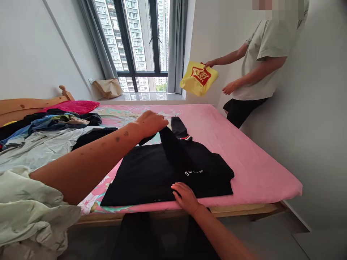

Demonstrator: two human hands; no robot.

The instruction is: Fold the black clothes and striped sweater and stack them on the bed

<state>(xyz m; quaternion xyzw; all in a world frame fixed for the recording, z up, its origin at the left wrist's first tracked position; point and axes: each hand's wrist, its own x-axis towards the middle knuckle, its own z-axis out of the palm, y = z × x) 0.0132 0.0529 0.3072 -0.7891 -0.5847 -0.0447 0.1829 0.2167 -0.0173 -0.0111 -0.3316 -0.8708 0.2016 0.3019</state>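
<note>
A black long-sleeved top (pixel 143 173) with small white lettering lies spread on the bed, close to its front edge. My left hand (pixel 151 122) is closed on one of its sleeves (pixel 170 144) and lifts it, so the fabric slants up from the chest. My right hand (pixel 185 196) rests on the top's near edge, fingers stretched out and slightly bent, below the lettering. Just beyond the top lies a dark piece of fabric (pixel 179 128) with a red and white stripe at its near end; whether it belongs to the top I cannot tell.
A heap of clothes (pixel 54 126) covers the bed's left side by a pink pillow (pixel 73 106). Pink bedding (pixel 244 173) extends right. Beyond the bed, another person (pixel 268 65) holds a yellow bag (pixel 199 79). A brown paper bag (pixel 108 87) sits on the windowsill.
</note>
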